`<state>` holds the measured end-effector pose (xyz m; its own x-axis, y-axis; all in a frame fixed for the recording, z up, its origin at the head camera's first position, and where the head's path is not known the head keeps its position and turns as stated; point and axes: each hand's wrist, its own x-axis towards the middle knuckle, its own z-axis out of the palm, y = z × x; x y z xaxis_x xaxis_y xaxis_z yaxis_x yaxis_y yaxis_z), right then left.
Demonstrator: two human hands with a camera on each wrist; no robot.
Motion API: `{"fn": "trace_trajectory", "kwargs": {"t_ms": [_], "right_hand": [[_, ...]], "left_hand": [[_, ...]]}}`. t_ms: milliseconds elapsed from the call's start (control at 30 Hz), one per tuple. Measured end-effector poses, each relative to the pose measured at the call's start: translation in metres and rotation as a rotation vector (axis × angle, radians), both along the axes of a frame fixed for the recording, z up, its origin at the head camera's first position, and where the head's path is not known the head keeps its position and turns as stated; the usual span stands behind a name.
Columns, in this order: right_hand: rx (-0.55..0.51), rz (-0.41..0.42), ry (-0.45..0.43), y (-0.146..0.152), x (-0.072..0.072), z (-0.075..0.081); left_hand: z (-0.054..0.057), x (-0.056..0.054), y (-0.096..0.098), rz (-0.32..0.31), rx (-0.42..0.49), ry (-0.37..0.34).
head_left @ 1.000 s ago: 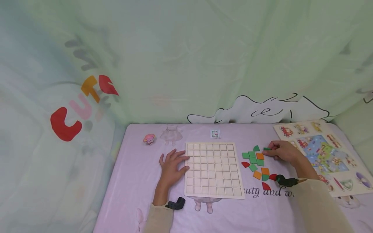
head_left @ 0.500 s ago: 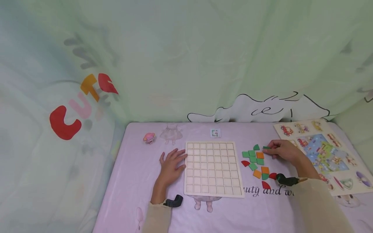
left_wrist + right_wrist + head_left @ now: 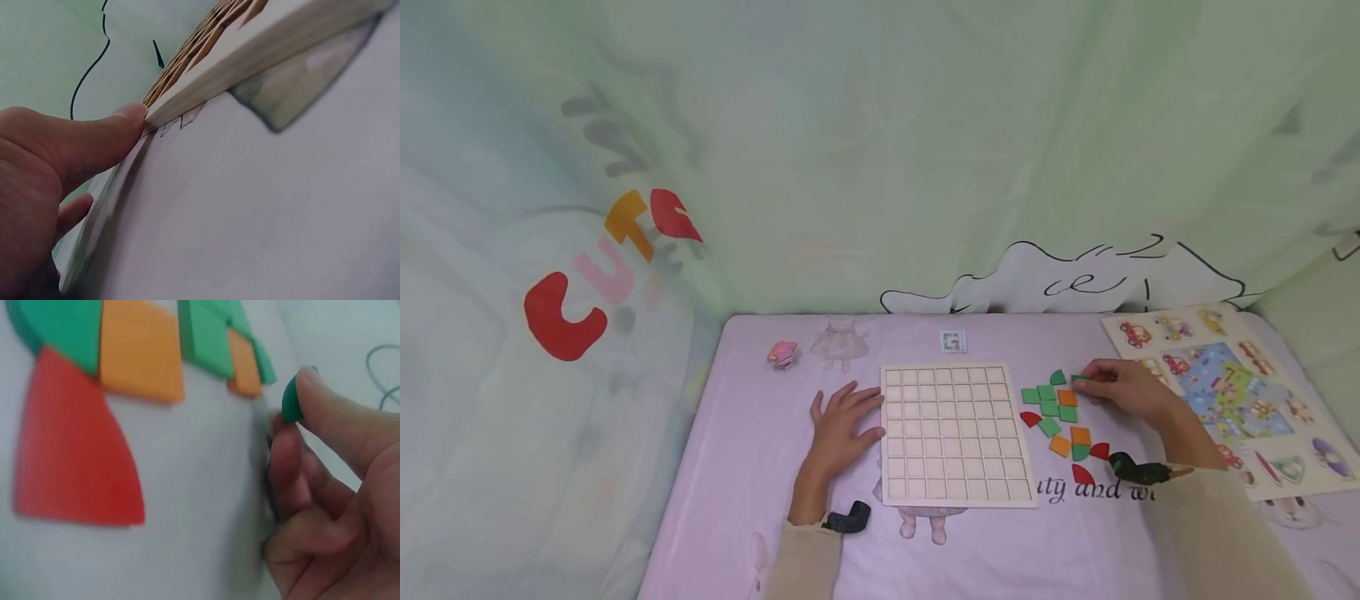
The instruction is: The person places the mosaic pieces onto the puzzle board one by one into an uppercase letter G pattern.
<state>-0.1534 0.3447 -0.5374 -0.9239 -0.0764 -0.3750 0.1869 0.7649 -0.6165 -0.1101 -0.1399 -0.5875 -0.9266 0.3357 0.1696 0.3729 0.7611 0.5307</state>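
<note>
A square wooden grid board (image 3: 958, 435) lies flat on the table. My left hand (image 3: 841, 433) is spread at its left side, with the fingertips right at the edge. In the left wrist view the thumb (image 3: 94, 140) touches the board's side (image 3: 250, 69). Right of the board, my right hand (image 3: 1127, 390) pinches a small green piece (image 3: 291, 402) between thumb and fingers, part of it hidden by the thumb. Close by lie green squares (image 3: 1049, 408), orange squares (image 3: 1060, 446) and red quarter-circle pieces (image 3: 1082, 474).
A wooden picture puzzle (image 3: 1247, 383) lies at the right of the table. Behind the board sits a small pattern card (image 3: 953, 341). A pink figurine (image 3: 783, 354) stands at the back left. Fabric curtains (image 3: 850, 167) enclose the table's back and sides.
The board has shifted slightly to the right, its left edge a little turned, with my left hand following it. My right hand keeps the green piece and has moved slightly left.
</note>
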Motion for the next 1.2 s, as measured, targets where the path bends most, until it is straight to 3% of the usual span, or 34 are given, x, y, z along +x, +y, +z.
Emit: {"fn": "trace_trajectory", "kwargs": {"t_ms": [133, 400, 533, 700, 1033, 1200], "right_hand": [[-0.002, -0.022, 0.026, -0.009, 0.005, 0.001], [-0.169, -0.084, 0.073, -0.034, 0.014, 0.0], [-0.256, -0.139, 0.06, -0.05, 0.021, 0.001], [-0.311, -0.149, 0.032, -0.073, 0.028, -0.001], [-0.513, -0.251, 0.093, -0.121, 0.031, -0.007], [-0.54, -0.307, 0.068, -0.141, 0.031, -0.011]], "left_hand": [[0.0, 0.0, -0.001, 0.004, -0.001, 0.005], [-0.004, 0.001, -0.001, 0.004, 0.005, 0.021], [-0.004, 0.001, -0.001, -0.004, 0.026, 0.023], [-0.003, 0.001, 0.0, 0.0, 0.025, 0.015], [0.003, 0.001, 0.002, 0.007, 0.038, -0.02], [0.003, 0.002, 0.002, 0.004, 0.038, -0.003]]}}
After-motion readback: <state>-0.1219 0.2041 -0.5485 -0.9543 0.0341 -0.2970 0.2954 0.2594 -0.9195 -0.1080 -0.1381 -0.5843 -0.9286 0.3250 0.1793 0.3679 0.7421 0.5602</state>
